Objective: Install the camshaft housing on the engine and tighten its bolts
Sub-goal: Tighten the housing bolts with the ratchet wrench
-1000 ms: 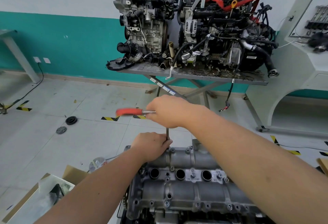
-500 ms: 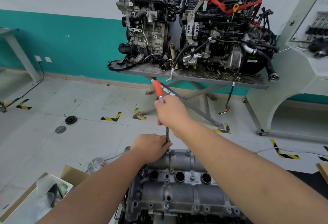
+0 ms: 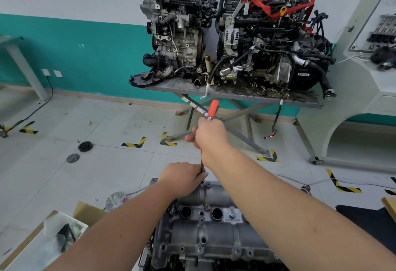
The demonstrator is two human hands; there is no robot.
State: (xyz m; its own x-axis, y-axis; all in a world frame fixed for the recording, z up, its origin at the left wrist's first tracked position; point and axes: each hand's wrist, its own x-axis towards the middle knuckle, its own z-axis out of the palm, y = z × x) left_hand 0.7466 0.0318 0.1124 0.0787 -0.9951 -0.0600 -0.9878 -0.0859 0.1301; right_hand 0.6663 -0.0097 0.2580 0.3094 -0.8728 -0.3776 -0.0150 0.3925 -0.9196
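The grey aluminium camshaft housing (image 3: 199, 225) sits on top of the engine at the bottom centre, with round plug holes and several bolts along its edges. My right hand (image 3: 209, 134) grips a ratchet wrench with a red handle (image 3: 213, 107) that points up and away. A thin extension bar (image 3: 201, 163) runs down from the wrench to a bolt at the housing's far edge. My left hand (image 3: 182, 177) curls round the lower end of that bar, just above the housing. The bolt under the bar is hidden by my left hand.
A metal table (image 3: 227, 96) with two dirty engines stands ahead against the teal wall. An open cardboard box (image 3: 42, 240) with plastic bags lies at the lower left. Two round black parts (image 3: 85, 146) lie on the tiled floor. A white bench (image 3: 364, 90) stands at the right.
My right hand has swung the red wrench handle from pointing left round to pointing up and away. My left hand has stayed on the extension bar.
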